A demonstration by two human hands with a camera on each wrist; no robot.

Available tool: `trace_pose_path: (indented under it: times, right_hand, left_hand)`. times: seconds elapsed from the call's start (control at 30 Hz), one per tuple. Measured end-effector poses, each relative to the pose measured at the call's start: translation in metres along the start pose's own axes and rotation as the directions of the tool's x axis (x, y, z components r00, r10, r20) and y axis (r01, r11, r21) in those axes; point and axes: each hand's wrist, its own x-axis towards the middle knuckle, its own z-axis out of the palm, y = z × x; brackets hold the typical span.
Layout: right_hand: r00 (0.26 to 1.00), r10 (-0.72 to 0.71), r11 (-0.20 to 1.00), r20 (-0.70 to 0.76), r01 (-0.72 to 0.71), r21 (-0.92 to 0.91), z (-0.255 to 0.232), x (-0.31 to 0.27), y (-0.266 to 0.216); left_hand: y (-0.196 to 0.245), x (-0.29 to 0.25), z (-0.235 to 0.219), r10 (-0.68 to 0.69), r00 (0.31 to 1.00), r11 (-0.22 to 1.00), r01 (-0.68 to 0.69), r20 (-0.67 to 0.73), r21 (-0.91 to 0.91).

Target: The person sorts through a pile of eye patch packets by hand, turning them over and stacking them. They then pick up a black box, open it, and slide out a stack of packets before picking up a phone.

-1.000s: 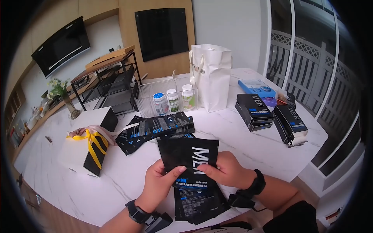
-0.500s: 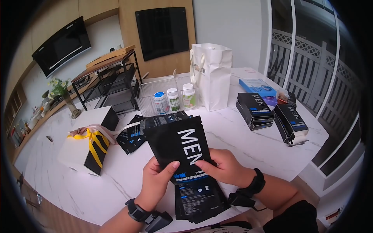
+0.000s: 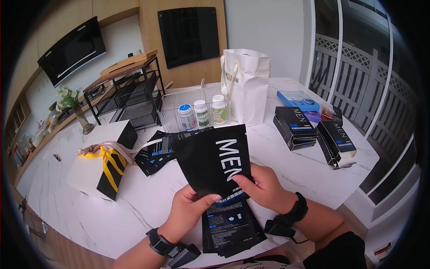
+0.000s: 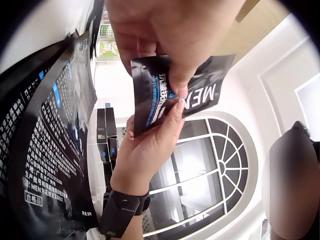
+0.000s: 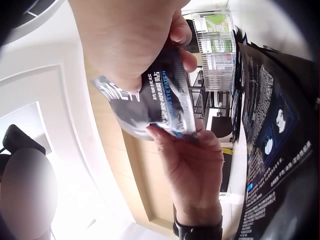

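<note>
Both hands hold up a black eye patch sachet (image 3: 201, 157) with "MEN" in white on its front. My left hand (image 3: 190, 210) pinches its lower left edge, thumb in front and fingers behind. On the right side, the thumb of my right hand (image 3: 271, 188) presses on the print. Right under the held sachet, a fanned pile of the same black sachets (image 3: 228, 228) lies near the table's front edge, printed backs up. More black sachets (image 3: 152, 157) lie farther back, partly hidden by the held one.
To the left sits a white and black box (image 3: 96, 172) with a yellow ribbon (image 3: 109, 166). A clear bin (image 3: 172, 112) of bottles and a white paper bag (image 3: 246, 89) stand behind. Black "MEN" boxes (image 3: 295, 127) and a blue box (image 3: 298, 101) are at the right.
The held sachet has risen and tipped up, so more of its front shows. My left hand has shifted a little to the right along its lower edge; both hands keep their hold.
</note>
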Motion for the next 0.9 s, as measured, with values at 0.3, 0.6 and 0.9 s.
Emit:
trace_pose_path:
  times: [0.3,0.6,0.9]
  right_hand:
    - [1.0,-0.013,0.999,0.024,0.012,0.051,0.002,-0.001,-0.008]
    - [0.996,-0.028,0.992,0.089,0.016,0.124,0.0,-0.003,-0.012]
    - [0.975,0.204,0.949,-0.093,-0.173,0.265,0.003,0.001,-0.01]
  left_hand:
    - [-0.001,0.003,-0.005,0.002,1.0,1.0,-0.002,-0.027,0.007]
    - [0.0,0.004,-0.004,0.031,1.0,0.999,-0.031,-0.003,-0.029]
    - [0.002,0.005,0.004,0.005,0.999,0.994,0.0,0.045,-0.105]
